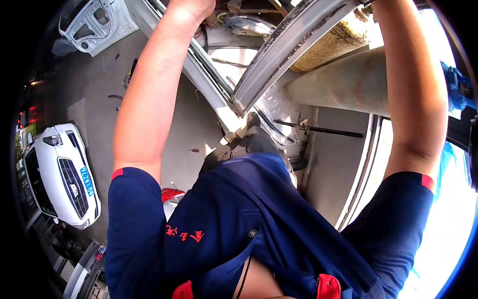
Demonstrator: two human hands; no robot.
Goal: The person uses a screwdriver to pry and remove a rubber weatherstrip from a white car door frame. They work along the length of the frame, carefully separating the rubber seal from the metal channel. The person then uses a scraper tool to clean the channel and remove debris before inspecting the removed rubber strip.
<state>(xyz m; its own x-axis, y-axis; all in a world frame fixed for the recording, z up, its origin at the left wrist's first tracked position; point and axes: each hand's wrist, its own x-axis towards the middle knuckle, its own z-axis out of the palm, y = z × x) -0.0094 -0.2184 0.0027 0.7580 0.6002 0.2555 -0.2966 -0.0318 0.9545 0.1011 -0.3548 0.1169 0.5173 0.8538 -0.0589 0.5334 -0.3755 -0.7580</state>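
Note:
Both my arms reach up and forward to the upper edge of the head view. Only the base of my left hand (pixel 196 7) shows, beside a long grey metal rail (pixel 211 94); its fingers are cut off. My right forearm (pixel 411 74) runs out of the picture near the upper end of a grey metal beam (pixel 294 50), and the hand itself is out of sight. Rail and beam meet in a V in front of my body and look like parts of a car body frame. Dark sealant or dirt lines the beam's edges.
A white car (pixel 69 174) stands at left, a bare car door shell (pixel 97 25) beyond it. A red-and-white tail lamp (pixel 172 195) and a small red-handled tool (pixel 194 150) lie on the floor. A thick pipe (pixel 343 82) and black rod (pixel 333 131) are at right.

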